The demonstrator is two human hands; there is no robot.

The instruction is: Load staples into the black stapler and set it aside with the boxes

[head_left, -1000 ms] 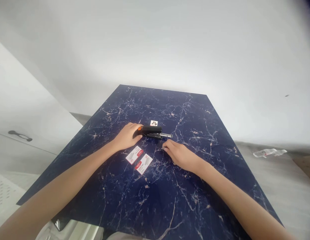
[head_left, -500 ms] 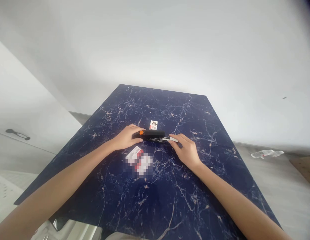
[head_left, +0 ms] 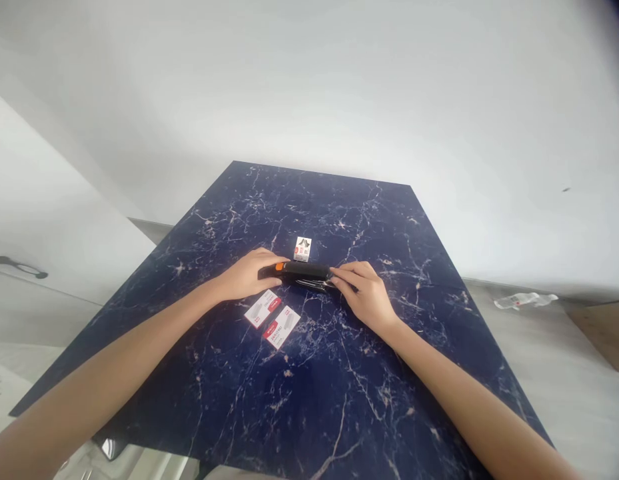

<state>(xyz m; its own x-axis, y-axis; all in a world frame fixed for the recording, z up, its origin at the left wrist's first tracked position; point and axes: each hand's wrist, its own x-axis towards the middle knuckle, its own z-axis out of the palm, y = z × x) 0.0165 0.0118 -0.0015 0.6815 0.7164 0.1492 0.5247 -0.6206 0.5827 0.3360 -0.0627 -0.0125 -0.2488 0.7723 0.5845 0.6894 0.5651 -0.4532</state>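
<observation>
Pale wall (head_left: 314, 80) behind, dark handle (head_left: 20, 268) on a white panel far left, and blue, white-veined counter (head_left: 319, 217) below me. Working left to right.

Left grip (head_left: 243, 276): closed round the rear end of the stapler (head_left: 306, 270), by the orange part, fingers on the far side, thumb on the near. Narrow, firm-looking hold.

Two red-and-white cards (head_left: 262, 309) (head_left: 282, 328) lie flat just beside each other, nearer me than the stapler and apart from both hands.

Stapler lies crosswise mid-counter, between the hands. Black body, thin bright strip along its near side. I judge it moderately heavy for its length, stiff, hard to damage; the casing may be a little slippery. I'd favour the rear end for steadying and the front tip for fine work, keeping fingertips off any moving metal. Just beyond it sits a small printed box (head_left: 302, 248); I can't tell if they touch.

Right grip (head_left: 368, 293): fingers and thumb drawn together at the front end, a narrow pinch on the stapler. Exact contact hidden by the fingers.

Farther right, off the counter: clear bottle (head_left: 526, 301) lying on its side, brown board (head_left: 602, 333) beyond.
</observation>
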